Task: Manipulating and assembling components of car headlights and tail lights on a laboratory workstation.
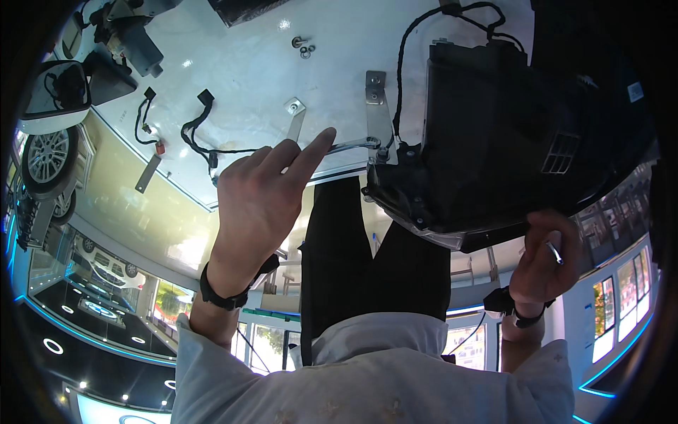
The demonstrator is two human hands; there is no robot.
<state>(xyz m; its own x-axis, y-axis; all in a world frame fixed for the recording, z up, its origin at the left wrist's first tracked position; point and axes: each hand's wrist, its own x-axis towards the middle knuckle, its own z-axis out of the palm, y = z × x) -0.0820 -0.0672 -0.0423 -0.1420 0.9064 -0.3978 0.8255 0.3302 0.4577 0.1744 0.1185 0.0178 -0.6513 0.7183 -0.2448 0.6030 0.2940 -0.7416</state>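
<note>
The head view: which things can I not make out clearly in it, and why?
In the head view:
Wrench: one end is hidden by the left hand.
Shiny metal piece: mostly covered by the right hand.
Black case: its right side is lost in darkness.
Dark object: cut off by the top edge.
Loose metal rings: too small to show any threads.

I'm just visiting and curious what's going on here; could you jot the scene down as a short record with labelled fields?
Left hand: left hand at a silver wrench; its grip is partly hidden
Right hand: right hand curled around a small shiny metal piece, near the housing's edge
Main object: large black housing, reaching past the table's near edge
Surface: glossy white table
Also on table: black wiring, small loose metal hardware
Far left: side mirror
</note>
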